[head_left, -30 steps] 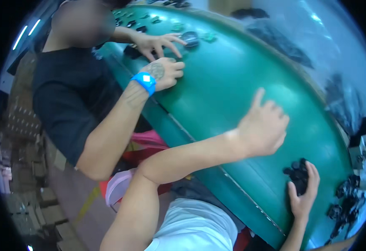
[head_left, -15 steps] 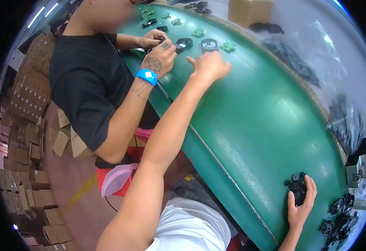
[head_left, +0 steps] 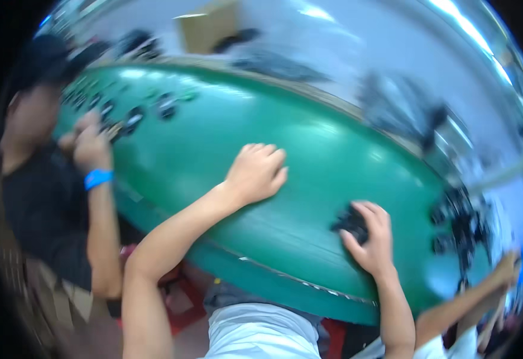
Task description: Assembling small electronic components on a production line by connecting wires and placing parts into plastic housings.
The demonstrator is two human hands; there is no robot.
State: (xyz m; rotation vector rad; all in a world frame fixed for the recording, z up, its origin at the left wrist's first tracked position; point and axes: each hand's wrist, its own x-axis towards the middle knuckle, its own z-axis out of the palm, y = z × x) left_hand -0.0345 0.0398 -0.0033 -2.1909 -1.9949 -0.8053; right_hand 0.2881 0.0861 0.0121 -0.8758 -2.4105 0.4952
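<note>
Over the middle of the green table my left hand (head_left: 255,173) is closed, its fingers curled down and the back of the hand up. Whatever is under those fingers, if anything, is hidden. Further right, my right hand (head_left: 374,236) grips a dark, knobbly black plastic part (head_left: 352,225) at the tabletop, thumb on the near side and fingers over the far side. Blur hides the details of this part. At the far left of the table lie rounded black casings (head_left: 166,106), well away from both hands.
To my left a co-worker's hands (head_left: 91,143) work at small parts on the green table (head_left: 309,161). Black parts (head_left: 462,224) are piled at the right end, near another person's arm (head_left: 471,302). Plastic bags (head_left: 393,102) and a cardboard box (head_left: 209,27) lie beyond the table's far edge.
My left hand has drawn back from the casing at the far left to mid-table, its fingers now curled. The view has swung right. My right hand still grips the black part.
</note>
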